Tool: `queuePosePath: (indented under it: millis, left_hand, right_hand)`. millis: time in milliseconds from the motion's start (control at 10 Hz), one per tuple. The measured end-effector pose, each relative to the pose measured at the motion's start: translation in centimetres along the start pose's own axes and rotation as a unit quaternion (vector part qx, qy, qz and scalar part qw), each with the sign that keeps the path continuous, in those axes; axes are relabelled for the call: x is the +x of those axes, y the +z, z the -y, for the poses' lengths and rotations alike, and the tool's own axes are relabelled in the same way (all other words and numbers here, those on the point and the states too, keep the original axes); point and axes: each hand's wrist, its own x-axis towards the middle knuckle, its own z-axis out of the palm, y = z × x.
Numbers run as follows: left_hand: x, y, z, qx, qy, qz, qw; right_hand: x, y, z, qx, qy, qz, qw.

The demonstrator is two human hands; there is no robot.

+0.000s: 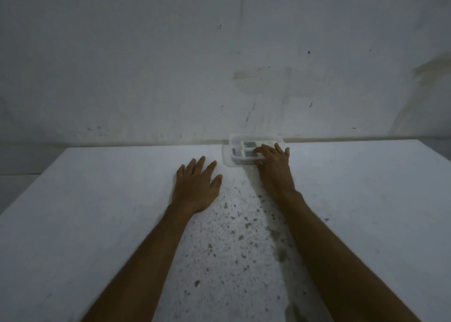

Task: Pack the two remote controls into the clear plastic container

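Note:
A clear plastic container (pixel 227 159) stands at the far edge of the white table, close to the wall. Two pale remote controls lie side by side inside it: the far remote (pixel 249 143) and the near remote (pixel 246 153). My right hand (pixel 274 165) reaches into the container with its fingers curled over the right end of the near remote. My left hand (pixel 197 185) rests flat on the table, left of the container, fingers spread and holding nothing. The right ends of both remotes are hidden by my right hand.
The white table (pixel 97 224) has dark speckles between my forearms. A stained grey wall (pixel 219 65) rises directly behind the container. The table's left edge drops away at the far left.

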Motion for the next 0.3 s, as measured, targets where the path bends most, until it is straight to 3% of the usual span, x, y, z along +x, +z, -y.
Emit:
queuePosePath:
  millis: [300]
  left_hand:
    - [-2.0, -1.9, 0.0, -0.14, 0.013, -0.013, 0.99]
  right_hand:
    - [-4.1, -2.4, 3.9, 0.057, 0.008, -0.058, 0.997]
